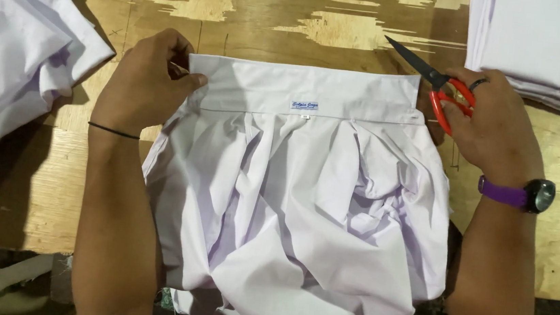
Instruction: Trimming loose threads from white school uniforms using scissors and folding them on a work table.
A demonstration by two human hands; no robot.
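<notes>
A white shirt [302,207] is spread over a worn wooden table [273,13], its flat collar band [300,87] stretched straight along the far edge and the body bunched in loose folds toward the person. A small label [304,105] is sewn at the middle of the collar band, with a smaller tag just below it. The left end of the collar band is pinched by the left hand [147,83], whose fingers are closed on the cloth at the corner; a thin black band [113,130] is worn on that wrist. At the right end of the collar band the right hand [492,123] is closed around a pair of scissors [438,80] with red handles, the fingers being passed through the loops. The dark blades are held together and pointed up and to the left, lying just above the collar band's right corner; whether the blades touch the cloth cannot be told. A watch [529,195] with a purple strap is worn on the right wrist. To the left of the shirt a loose heap of white clothes [10,49] is piled on the table, and beyond the shirt's right corner a neat stack of folded white shirts [544,46] is laid.
</notes>
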